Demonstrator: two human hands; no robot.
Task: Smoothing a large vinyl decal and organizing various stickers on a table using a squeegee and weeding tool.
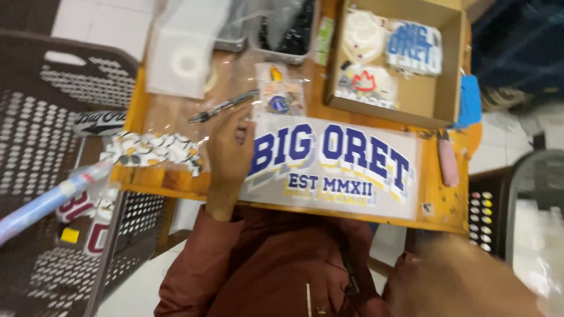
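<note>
On table (437,202): one large printed sheet (332,167), one pen (223,107), left hand (230,149).

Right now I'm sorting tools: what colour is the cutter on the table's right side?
The cutter is pink, seen in the head view.

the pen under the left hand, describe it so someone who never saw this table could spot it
On the orange wooden table, look just above the big white sheet with blue block lettering. The left hand rests there, and the pen slants up from its fingertips: thin, dark and glossy, unlike the flat stickers around it.
</note>
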